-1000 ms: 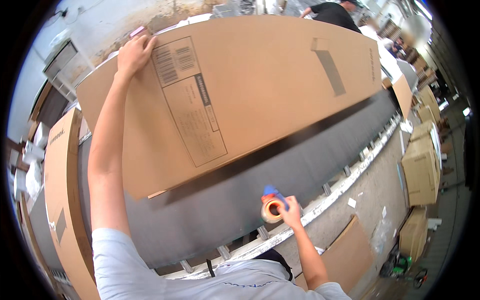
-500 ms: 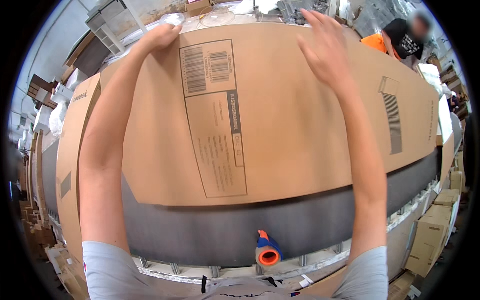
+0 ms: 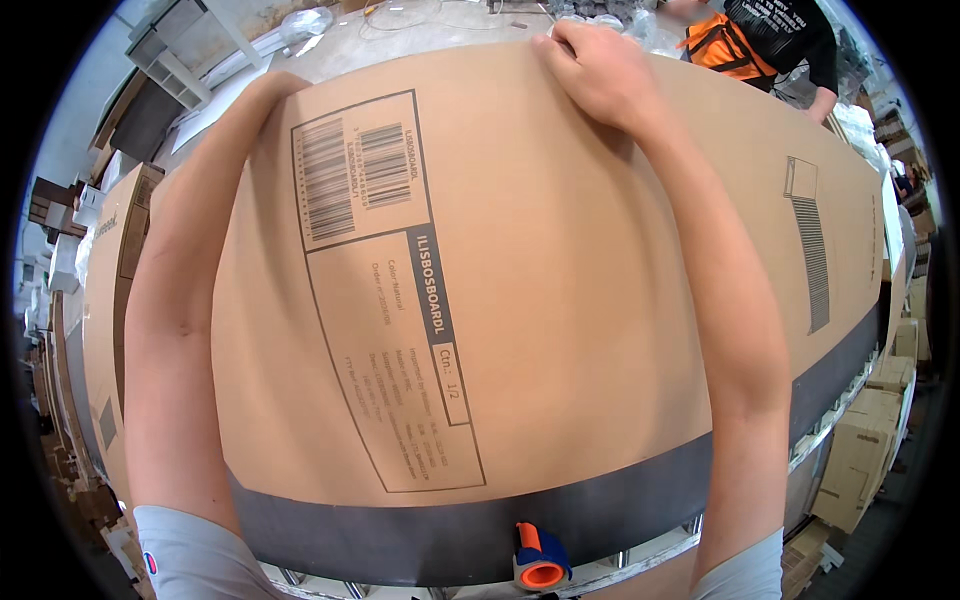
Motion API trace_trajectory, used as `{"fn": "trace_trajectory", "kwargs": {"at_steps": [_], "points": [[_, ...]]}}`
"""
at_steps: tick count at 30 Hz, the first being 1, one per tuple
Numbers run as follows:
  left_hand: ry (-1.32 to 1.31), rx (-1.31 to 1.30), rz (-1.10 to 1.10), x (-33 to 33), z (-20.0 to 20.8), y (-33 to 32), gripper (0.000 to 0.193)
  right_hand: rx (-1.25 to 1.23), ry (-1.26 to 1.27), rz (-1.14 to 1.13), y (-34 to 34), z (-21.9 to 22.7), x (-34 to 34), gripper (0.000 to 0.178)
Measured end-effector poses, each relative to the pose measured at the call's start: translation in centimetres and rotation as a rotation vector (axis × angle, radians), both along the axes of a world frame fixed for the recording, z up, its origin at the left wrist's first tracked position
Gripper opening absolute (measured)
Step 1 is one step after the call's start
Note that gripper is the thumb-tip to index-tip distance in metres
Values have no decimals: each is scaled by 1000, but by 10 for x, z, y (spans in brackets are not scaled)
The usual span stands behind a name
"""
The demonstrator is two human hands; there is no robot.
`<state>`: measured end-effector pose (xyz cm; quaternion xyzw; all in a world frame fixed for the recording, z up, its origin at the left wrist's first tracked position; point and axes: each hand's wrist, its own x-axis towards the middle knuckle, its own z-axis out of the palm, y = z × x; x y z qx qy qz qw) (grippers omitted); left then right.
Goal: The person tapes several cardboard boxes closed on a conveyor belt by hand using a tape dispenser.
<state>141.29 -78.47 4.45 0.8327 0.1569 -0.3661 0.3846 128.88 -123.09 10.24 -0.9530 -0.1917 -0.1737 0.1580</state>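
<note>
A broad brown cardboard panel (image 3: pixel 560 300) with a printed label and barcodes spans most of the view, tilted toward me. My left hand (image 3: pixel 282 88) grips its far edge at the left; those fingers are mostly hidden behind the board. Farther right along that same edge, my right hand (image 3: pixel 598 72) is closed over it, fingers curled round the rim. Below the panel's near edge, a tape dispenser (image 3: pixel 541 560) in orange and blue sits on the dark grey surface (image 3: pixel 400 540).
Another cardboard piece (image 3: pixel 105 290) stands upright at the left. A person in a black shirt (image 3: pixel 785 40) is at the far right, beside an orange item (image 3: pixel 728 48). Stacked cartons (image 3: pixel 860 450) lie at the right. A grey shelf frame (image 3: pixel 180 60) stands at the back left.
The panel's near edge has come closer to me, and its label looks larger. My right hand, raised with fingers spread before, has come down and closed on the far edge. My left hand has shifted left.
</note>
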Motion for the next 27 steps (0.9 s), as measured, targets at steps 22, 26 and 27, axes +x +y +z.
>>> {"fn": "trace_trajectory", "kwargs": {"at_steps": [22,26,27], "points": [[-69,374,-382,-50,-17,-10,50,-175,410,-101,38,-51,26,69],[-59,295,-419,-61,-22,-5,46,-292,389,-57,45,-62,37,69],[-64,258,-491,-64,-24,0,45,-307,375,-35,46,-65,36,69]]}}
